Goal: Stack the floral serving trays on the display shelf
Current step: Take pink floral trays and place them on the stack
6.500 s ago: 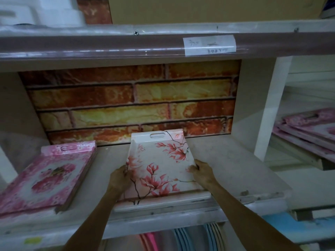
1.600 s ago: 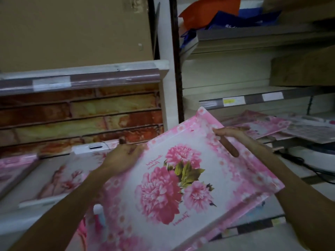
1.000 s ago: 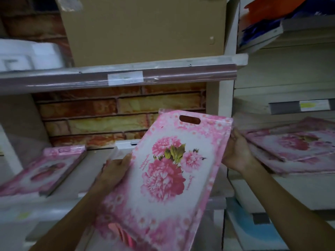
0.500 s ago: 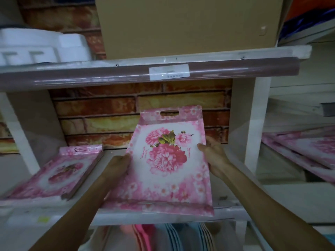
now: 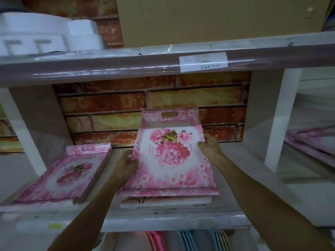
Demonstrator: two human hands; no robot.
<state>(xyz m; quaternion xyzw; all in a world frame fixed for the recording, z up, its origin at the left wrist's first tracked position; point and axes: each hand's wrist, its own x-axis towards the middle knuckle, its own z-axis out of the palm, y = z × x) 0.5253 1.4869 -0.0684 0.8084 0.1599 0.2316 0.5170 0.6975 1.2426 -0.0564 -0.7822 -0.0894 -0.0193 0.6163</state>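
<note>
the left hand and right hand grasp the pink tray by its long sides, its length running away from the person, near end resting on the white tray on the shelf, far handle end raised.

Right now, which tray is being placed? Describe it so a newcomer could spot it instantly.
Look at the shelf backed by the brick-pattern wall, under the taped label. In its middle, both hands grip a pink peony tray sitting atop a whiter tray. Unlike the pink stack to the left, it is held, left hand and right hand on its sides.
</note>
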